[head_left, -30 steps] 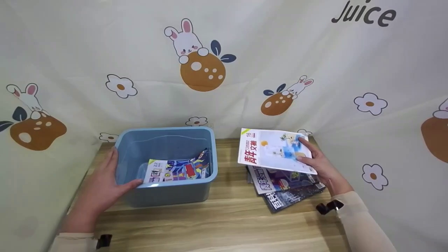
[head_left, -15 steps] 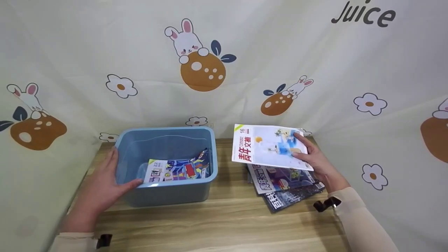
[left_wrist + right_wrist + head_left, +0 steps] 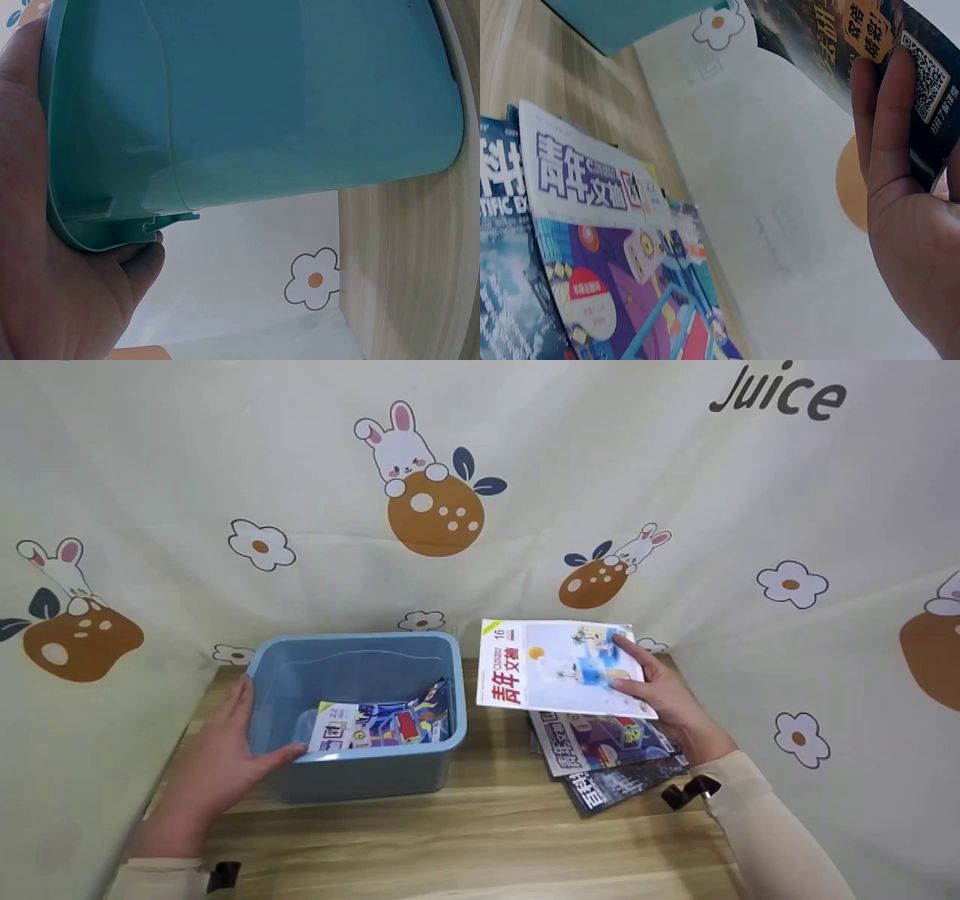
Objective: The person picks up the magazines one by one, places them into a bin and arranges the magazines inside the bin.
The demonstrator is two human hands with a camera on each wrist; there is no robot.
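Note:
My right hand [image 3: 651, 682] pinches a white magazine [image 3: 555, 667] with red characters, thumb on top and fingers beneath, holding it lifted above a pile of magazines [image 3: 611, 757] on the wooden table [image 3: 480, 832]. In the right wrist view my fingers [image 3: 881, 112] press its dark back cover [image 3: 832, 37], with the pile's top magazine [image 3: 607, 247] below. My left hand [image 3: 225, 750] grips the left front corner of a blue plastic bin [image 3: 360, 712], thumb over its rim. The bin's wall [image 3: 255, 105] fills the left wrist view, against my left palm [image 3: 45, 262]. A colourful magazine [image 3: 375, 724] lies inside the bin.
A cream curtain [image 3: 450, 495] printed with rabbits and flowers hangs close behind and on both sides of the table. Bare wood lies in front of the bin and the pile.
My right hand has carried the white magazine up and to the left, toward the bin. The left hand and the bin have stayed still.

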